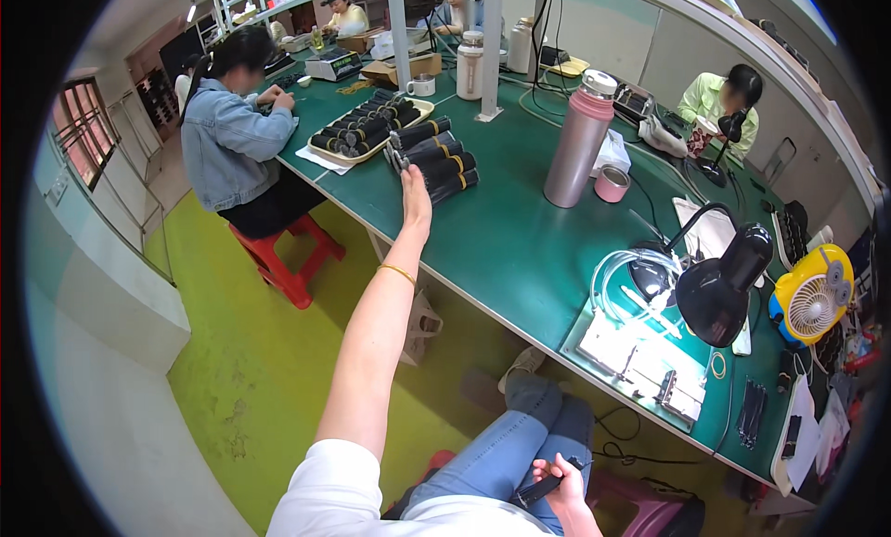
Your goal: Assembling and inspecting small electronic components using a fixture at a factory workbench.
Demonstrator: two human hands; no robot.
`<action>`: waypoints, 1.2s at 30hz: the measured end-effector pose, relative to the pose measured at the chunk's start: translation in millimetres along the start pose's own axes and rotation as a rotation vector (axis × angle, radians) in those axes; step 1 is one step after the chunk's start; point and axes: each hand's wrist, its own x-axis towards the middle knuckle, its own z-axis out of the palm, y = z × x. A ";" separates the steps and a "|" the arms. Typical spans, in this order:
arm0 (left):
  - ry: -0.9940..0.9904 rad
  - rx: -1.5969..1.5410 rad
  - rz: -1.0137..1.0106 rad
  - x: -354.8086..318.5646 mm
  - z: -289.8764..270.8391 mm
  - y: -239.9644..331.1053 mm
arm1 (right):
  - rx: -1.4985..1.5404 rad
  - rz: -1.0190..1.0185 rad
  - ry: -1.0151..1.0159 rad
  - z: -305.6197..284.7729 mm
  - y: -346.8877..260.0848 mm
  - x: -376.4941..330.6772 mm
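Observation:
My left arm, with a gold bracelet at the wrist, stretches out to the table. My left hand [416,203] is flat with straight fingers, its fingertips against the near end of a pile of black bundles [436,156] tied with yellow bands. Just beyond the pile, a cream tray [422,107] holds several more dark bundles. Low over my lap, my right hand [566,486] is closed around a thin black strip-like piece [538,491]; its exact kind cannot be made out.
On the green table [492,249] stand a pink flask [580,142], its pink cup [611,183], a black lamp [719,296] over a lit metal fixture [640,351], and a yellow fan [812,296]. A co-worker in a denim jacket [227,147] sits at the left on a red stool [292,258].

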 end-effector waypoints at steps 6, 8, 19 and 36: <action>0.027 0.063 0.116 -41.8 8.9 15.9 | -0.007 -0.018 -0.049 -0.6 -2.3 -5.4; 0.040 0.090 0.150 -54.5 8.8 22.3 | -0.011 -0.011 -0.054 -1.6 -2.3 -11.3; -0.128 0.218 0.208 -211.3 32.6 12.6 | -0.358 -0.263 -0.164 -8.0 -56.2 -72.9; -1.062 0.095 -0.893 -417.9 76.5 -10.8 | -0.405 -0.240 -0.186 5.5 -59.9 -37.9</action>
